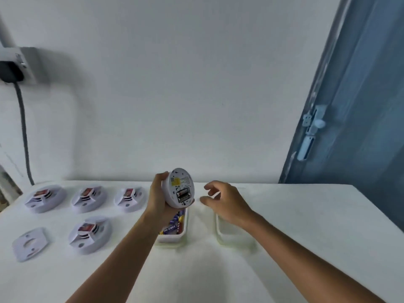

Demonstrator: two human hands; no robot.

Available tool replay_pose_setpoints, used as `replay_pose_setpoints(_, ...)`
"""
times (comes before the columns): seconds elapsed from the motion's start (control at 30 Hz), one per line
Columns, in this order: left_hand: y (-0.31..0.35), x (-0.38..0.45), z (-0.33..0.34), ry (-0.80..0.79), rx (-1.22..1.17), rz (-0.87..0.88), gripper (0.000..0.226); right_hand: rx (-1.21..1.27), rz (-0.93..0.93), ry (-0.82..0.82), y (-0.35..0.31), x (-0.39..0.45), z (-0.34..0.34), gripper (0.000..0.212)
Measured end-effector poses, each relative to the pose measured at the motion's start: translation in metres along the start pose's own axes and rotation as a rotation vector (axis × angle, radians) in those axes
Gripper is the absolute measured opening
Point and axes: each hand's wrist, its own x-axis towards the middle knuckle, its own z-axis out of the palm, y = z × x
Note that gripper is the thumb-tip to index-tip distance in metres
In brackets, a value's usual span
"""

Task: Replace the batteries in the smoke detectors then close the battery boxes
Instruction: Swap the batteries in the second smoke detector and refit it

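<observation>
Held above tray rim, detector clamped in left hand, back facing camera, batteries lying crosswise. Right hand loosely curled, empty, over open table.

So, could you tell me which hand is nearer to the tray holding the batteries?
Left. The left hand, gripping the smoke detector, hangs right above the battery tray; the right hand hovers further right, over the other tray.

Plain indoor room, likely domestic or utility. Evidence: bare white wall, white-covered table, blue door with sliding bolt latch, wall socket with black plug and hanging grey cable.
</observation>
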Motion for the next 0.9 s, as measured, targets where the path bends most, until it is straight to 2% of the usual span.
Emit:
replay_pose_setpoints(0.17, -0.048, 0.015, 0.070, -0.077, 0.016, -0.023, 0.042, 0.134, 0.125, 0.055, 0.049, -0.003, -0.044, 0.020)
replay_pose_setpoints(0.3, -0.071, 0.020, 0.101, -0.104, 0.066, -0.011, 0.046, 0.287, 0.190, 0.077, 0.066, -0.006, -0.058, 0.016)
replay_pose_setpoints(0.53, -0.079, 0.029, 0.112, 0.006, 0.159, 0.061, 0.046, 0.519, 0.239, 0.086, 0.073, 0.002, -0.055, 0.005)
replay_pose_setpoints(0.63, -0.076, 0.030, 0.113, 0.061, 0.171, 0.081, 0.056, 0.599, 0.242, 0.084, 0.069, 0.006, -0.050, 0.003)
replay_pose_setpoints(0.73, -0.075, 0.031, 0.112, 0.119, 0.156, 0.097, 0.060, 0.648, 0.259, 0.105, 0.062, 0.011, -0.040, 0.004)
replay_pose_setpoints(0.9, -0.070, 0.029, 0.106, 0.127, 0.203, 0.150, 0.068, 0.784, 0.285, 0.068, 0.054, 0.018, -0.038, 0.010)
